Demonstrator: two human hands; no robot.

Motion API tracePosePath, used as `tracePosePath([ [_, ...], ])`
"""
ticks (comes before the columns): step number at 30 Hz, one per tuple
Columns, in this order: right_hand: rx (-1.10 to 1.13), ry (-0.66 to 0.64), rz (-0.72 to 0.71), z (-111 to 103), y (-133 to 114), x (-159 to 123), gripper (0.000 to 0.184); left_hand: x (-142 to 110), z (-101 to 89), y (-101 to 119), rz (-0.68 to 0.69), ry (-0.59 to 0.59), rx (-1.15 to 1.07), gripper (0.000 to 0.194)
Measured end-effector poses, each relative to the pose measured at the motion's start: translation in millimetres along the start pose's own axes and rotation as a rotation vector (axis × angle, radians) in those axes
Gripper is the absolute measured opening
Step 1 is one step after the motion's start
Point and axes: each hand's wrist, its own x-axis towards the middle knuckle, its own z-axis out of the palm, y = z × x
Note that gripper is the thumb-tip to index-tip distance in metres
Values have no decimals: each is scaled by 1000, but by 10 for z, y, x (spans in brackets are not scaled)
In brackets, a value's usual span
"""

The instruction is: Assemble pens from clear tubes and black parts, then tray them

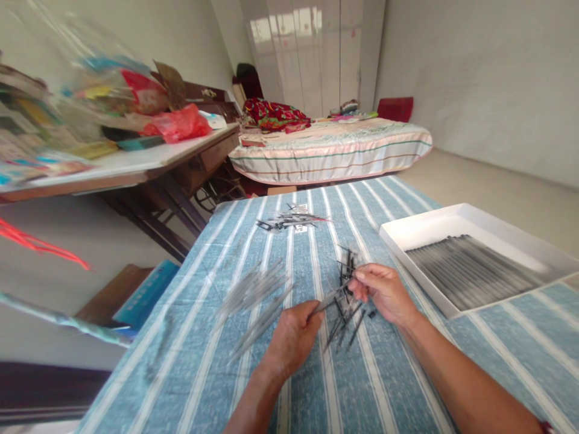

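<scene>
A thin grey stick (333,295) slants between my two hands. My left hand (295,336) is closed round its lower end, thumb on top. At the upper end my right hand (383,292) pinches with thumb and fingertips; any small part between them is too blurred to name. Loose black sticks and short black pieces (346,328) lie under and beside my right hand. To the left of my left hand, several grey sticks (256,289) are spread in a loose bundle, smeared by motion. Farther off sits a pile of dark thin pieces (289,222).
On the right stands a white tray (423,222) with a row of dark grey sticks (470,271). A blue striped cloth (190,337) covers the table. A cluttered desk (167,158) is at the left, and a bed (330,150) lies beyond the table's far edge.
</scene>
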Motion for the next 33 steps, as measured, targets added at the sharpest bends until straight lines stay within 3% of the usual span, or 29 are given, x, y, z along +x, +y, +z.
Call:
tracePosePath([
  [7, -228, -180, 18, 61, -16, -78, 20, -18, 55, 46, -13, -36, -255, 23],
  [11, -383, -56, -61, -104, -50, 1, 21, -9, 87, 32, -87, 41, -508, 20],
  [15, -736, 27, -151, -313, -60, 84, 15, -2, 85, 40, -114, 127, -698, 25],
  [19, -1135, -168, -176, -397, -82, 85, 17, 2, 88, 16, -104, 126, -721, 26],
  [23, -1381, -317, -122, -355, -128, 69, 19, 17, 108, -46, -68, 96, -633, 29],
  [26, -1442, -345, -120, -315, -150, 68, 19, 23, 124, -70, -49, 91, -607, 33],
  [29, -1409, -288, -111, -320, -135, 70, 16, 21, 139, -75, -44, 71, -581, 31],
  [33, -1107, -172, -97, -371, -65, 85, 10, 20, 154, -83, -48, 54, -552, 28],
])
